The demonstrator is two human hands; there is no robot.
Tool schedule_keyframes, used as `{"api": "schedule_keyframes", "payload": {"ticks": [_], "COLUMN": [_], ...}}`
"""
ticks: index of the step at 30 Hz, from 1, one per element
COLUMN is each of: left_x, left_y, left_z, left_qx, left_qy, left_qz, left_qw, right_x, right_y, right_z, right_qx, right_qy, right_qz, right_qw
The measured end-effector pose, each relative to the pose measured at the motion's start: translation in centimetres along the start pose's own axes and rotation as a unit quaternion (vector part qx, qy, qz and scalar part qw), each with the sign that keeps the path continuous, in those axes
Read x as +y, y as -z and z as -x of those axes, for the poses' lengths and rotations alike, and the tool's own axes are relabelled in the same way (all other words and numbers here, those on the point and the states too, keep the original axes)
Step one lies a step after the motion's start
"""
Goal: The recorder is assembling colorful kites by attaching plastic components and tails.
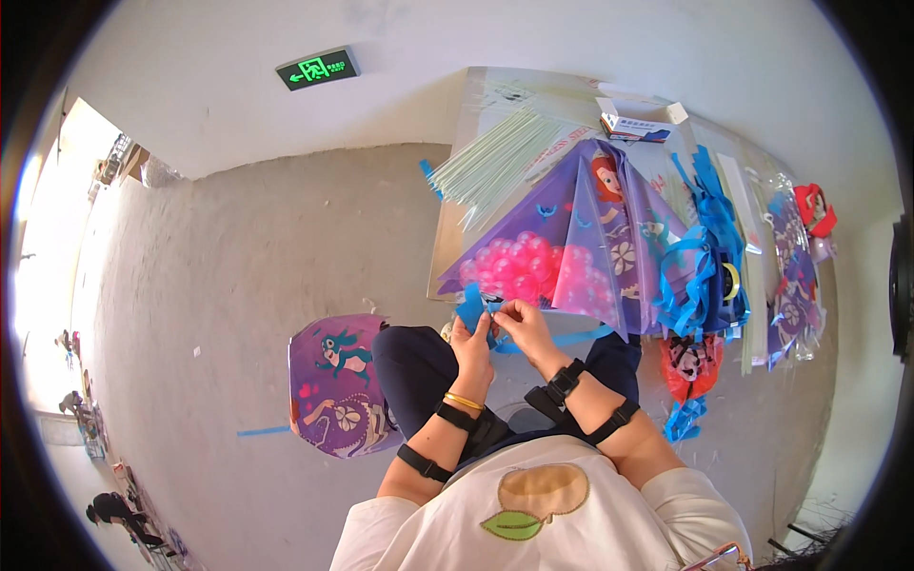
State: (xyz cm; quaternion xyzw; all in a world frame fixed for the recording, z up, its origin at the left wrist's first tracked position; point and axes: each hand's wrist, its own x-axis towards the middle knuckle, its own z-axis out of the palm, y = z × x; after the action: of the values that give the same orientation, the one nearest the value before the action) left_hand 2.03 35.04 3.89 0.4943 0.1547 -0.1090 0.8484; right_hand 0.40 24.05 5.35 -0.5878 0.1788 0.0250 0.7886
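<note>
In front of my lap, my left hand (471, 350) is closed around a blue ribbon (471, 306), whose wide end stands up past the fingers. Close beside it, my right hand (526, 329) pinches at the same ribbon with thumb and forefinger; anything else small between the fingertips is hidden. A length of blue ribbon trails to the right below the right hand, over my lap. Just beyond both hands lies a purple printed kite sheet (581, 205) with a figure and pink balloons, its near edge hanging over the board's front.
Thin pale rods (500, 157) lie fanned on the board, near an open white box (640, 124). Blue ribbons (700, 271) and a tape roll (731, 281) sit at right, beside plastic-wrapped purple sheets (795, 295). Another purple sheet (333, 381) lies left of my knee. A red bag (689, 366) hangs below.
</note>
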Motion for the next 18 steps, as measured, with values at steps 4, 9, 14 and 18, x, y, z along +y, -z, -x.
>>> {"api": "schedule_keyframes", "payload": {"ticks": [4,9,14,18], "left_x": [0.3,1.4,2.7,3.4], "left_y": [0.3,3.5,4.6,3.9], "left_z": [-0.8,-4.0,-4.9,-4.6], "left_qx": [0.031,0.144,0.104,-0.014], "left_qy": [-0.015,-0.018,0.052,-0.029], "left_qz": [-0.01,-0.001,-0.055,-0.537], "left_qw": [0.999,0.989,0.992,0.843], "right_x": [1.9,3.2,4.4,4.2], "right_y": [0.0,0.2,0.0,-1.0], "right_z": [-2.2,-6.8,-11.1,-12.9], "right_qx": [0.038,0.085,0.065,0.058], "right_qy": [0.005,0.03,0.018,0.05], "right_qz": [0.048,0.103,0.249,0.429], "right_qw": [0.998,0.991,0.966,0.9]}}
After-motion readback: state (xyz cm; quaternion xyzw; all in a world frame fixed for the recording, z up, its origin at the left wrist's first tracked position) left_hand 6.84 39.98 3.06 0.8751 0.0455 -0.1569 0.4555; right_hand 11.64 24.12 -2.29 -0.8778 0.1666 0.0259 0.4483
